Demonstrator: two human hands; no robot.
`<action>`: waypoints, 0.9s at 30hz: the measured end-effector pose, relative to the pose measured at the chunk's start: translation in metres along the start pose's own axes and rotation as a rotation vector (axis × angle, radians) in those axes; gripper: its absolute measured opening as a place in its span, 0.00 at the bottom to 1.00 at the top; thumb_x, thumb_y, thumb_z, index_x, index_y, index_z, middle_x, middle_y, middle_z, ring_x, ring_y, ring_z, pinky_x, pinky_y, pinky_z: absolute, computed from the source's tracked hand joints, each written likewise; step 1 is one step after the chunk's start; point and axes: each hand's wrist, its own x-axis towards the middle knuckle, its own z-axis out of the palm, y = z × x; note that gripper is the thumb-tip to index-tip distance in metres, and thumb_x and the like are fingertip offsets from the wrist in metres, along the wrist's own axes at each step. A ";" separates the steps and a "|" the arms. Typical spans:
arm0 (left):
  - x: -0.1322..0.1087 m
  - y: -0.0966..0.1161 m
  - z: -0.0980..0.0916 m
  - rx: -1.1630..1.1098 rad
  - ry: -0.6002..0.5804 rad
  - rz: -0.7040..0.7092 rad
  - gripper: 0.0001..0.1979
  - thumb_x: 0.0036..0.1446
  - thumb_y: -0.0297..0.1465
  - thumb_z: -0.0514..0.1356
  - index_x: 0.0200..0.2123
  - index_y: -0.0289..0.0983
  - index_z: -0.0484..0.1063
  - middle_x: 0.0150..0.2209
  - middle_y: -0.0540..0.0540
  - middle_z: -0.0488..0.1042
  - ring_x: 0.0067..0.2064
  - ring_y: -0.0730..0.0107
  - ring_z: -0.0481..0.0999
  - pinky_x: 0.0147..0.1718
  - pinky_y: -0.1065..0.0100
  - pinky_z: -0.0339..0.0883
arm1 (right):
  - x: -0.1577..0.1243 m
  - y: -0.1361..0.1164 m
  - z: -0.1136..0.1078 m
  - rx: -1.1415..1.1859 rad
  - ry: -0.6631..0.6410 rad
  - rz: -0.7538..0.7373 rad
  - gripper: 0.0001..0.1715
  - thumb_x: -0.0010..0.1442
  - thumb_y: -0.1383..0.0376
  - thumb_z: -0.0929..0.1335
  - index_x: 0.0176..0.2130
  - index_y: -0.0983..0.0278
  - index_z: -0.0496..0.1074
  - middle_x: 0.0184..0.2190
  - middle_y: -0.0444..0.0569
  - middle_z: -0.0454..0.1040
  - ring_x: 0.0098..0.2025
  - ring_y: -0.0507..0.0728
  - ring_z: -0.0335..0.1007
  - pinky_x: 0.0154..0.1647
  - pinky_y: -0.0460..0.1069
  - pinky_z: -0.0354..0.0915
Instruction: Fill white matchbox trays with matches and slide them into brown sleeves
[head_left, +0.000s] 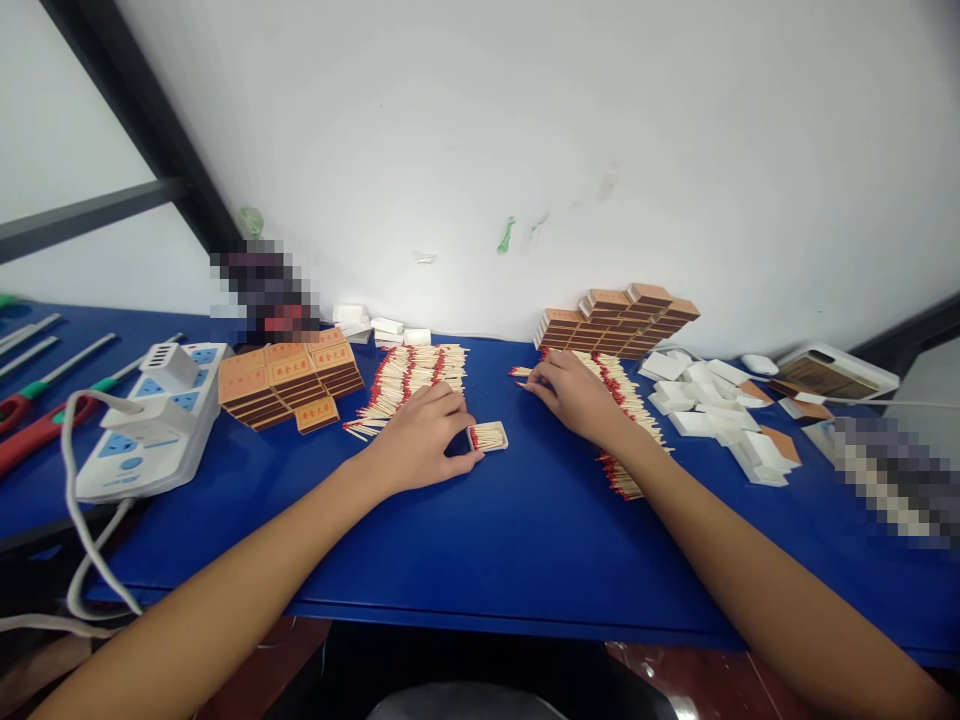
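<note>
An open white tray [488,437] with matches in it lies on the blue table [487,540]. My left hand [426,440] rests at the tray's left side, thumb and forefinger apart and touching its edge. Behind that hand spreads a pile of red-tipped matches [420,370]. My right hand [574,395] is over the near-left side of another match pile [626,410], its fingers pinched together around matches whose number I cannot make out. A few red tips show beside its fingertips.
Stacked matchboxes stand at the left [289,380] and at the back right [615,320]. White trays [712,400] lie in a heap on the right. A power strip [157,430] with cables is at the left, beside red-handled tools [45,430].
</note>
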 end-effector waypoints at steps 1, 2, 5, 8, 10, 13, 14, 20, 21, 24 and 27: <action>0.000 0.000 0.000 0.000 -0.001 0.001 0.12 0.66 0.41 0.67 0.43 0.38 0.81 0.42 0.43 0.78 0.49 0.54 0.74 0.51 0.54 0.70 | 0.000 0.000 0.000 -0.002 -0.004 0.002 0.13 0.74 0.61 0.65 0.39 0.60 0.76 0.40 0.56 0.74 0.46 0.66 0.70 0.50 0.60 0.67; 0.000 0.000 0.000 0.000 -0.001 0.002 0.12 0.66 0.41 0.67 0.43 0.38 0.81 0.43 0.42 0.78 0.49 0.54 0.74 0.51 0.54 0.70 | 0.000 0.000 -0.001 -0.004 -0.009 0.003 0.13 0.74 0.60 0.65 0.38 0.60 0.75 0.40 0.56 0.74 0.46 0.66 0.69 0.50 0.60 0.67; 0.000 0.000 0.000 0.001 -0.001 0.002 0.13 0.66 0.41 0.67 0.43 0.37 0.81 0.42 0.42 0.78 0.49 0.54 0.74 0.52 0.54 0.70 | 0.000 -0.001 -0.002 -0.006 -0.014 0.003 0.13 0.74 0.59 0.66 0.37 0.61 0.74 0.40 0.56 0.74 0.45 0.66 0.69 0.50 0.60 0.67; 0.000 -0.001 0.001 0.005 0.000 0.002 0.13 0.66 0.41 0.67 0.43 0.37 0.81 0.42 0.43 0.78 0.49 0.55 0.74 0.51 0.54 0.70 | 0.000 -0.001 -0.002 0.013 -0.008 0.002 0.12 0.73 0.57 0.67 0.40 0.61 0.74 0.41 0.56 0.75 0.46 0.66 0.70 0.50 0.60 0.68; 0.000 -0.001 0.001 0.005 0.003 0.006 0.13 0.66 0.41 0.67 0.43 0.37 0.81 0.42 0.42 0.78 0.49 0.55 0.74 0.51 0.54 0.70 | 0.000 0.000 -0.001 0.028 -0.007 0.000 0.10 0.73 0.58 0.67 0.42 0.61 0.75 0.41 0.55 0.74 0.46 0.66 0.70 0.50 0.59 0.67; 0.000 -0.002 0.002 0.001 0.008 0.005 0.13 0.66 0.41 0.67 0.44 0.37 0.81 0.43 0.42 0.78 0.49 0.55 0.74 0.52 0.54 0.70 | 0.002 0.002 0.002 0.063 -0.018 -0.004 0.09 0.74 0.60 0.67 0.42 0.60 0.75 0.40 0.54 0.74 0.45 0.64 0.69 0.49 0.58 0.67; 0.000 -0.002 0.002 0.002 0.008 0.004 0.13 0.67 0.41 0.67 0.45 0.37 0.81 0.43 0.42 0.78 0.49 0.55 0.74 0.52 0.54 0.70 | 0.002 0.003 0.003 0.077 -0.021 -0.001 0.10 0.74 0.60 0.67 0.41 0.60 0.74 0.40 0.54 0.74 0.44 0.64 0.69 0.48 0.58 0.67; 0.000 -0.001 0.002 0.022 -0.003 -0.002 0.14 0.67 0.42 0.67 0.45 0.37 0.81 0.43 0.42 0.78 0.49 0.54 0.74 0.51 0.54 0.70 | 0.002 -0.011 -0.007 0.170 -0.037 0.001 0.10 0.73 0.61 0.67 0.37 0.60 0.72 0.39 0.53 0.73 0.45 0.64 0.71 0.49 0.58 0.68; 0.000 -0.001 0.002 0.025 -0.003 -0.006 0.14 0.66 0.42 0.67 0.45 0.37 0.81 0.43 0.42 0.78 0.50 0.54 0.74 0.51 0.54 0.70 | 0.000 -0.019 -0.011 0.195 -0.036 -0.015 0.10 0.74 0.61 0.67 0.38 0.60 0.73 0.40 0.53 0.73 0.45 0.64 0.71 0.49 0.58 0.68; 0.000 -0.002 0.003 0.032 -0.002 -0.014 0.13 0.66 0.42 0.67 0.45 0.38 0.81 0.43 0.42 0.78 0.50 0.53 0.74 0.51 0.53 0.70 | -0.006 -0.051 -0.024 0.243 -0.052 -0.083 0.09 0.75 0.61 0.66 0.41 0.60 0.73 0.41 0.53 0.73 0.46 0.63 0.71 0.48 0.57 0.69; 0.000 -0.002 0.003 0.033 0.002 -0.007 0.13 0.66 0.41 0.67 0.44 0.38 0.81 0.43 0.43 0.78 0.50 0.54 0.74 0.51 0.54 0.70 | -0.011 -0.083 -0.029 0.220 -0.099 -0.160 0.09 0.76 0.63 0.65 0.42 0.59 0.74 0.41 0.52 0.74 0.46 0.62 0.71 0.48 0.56 0.69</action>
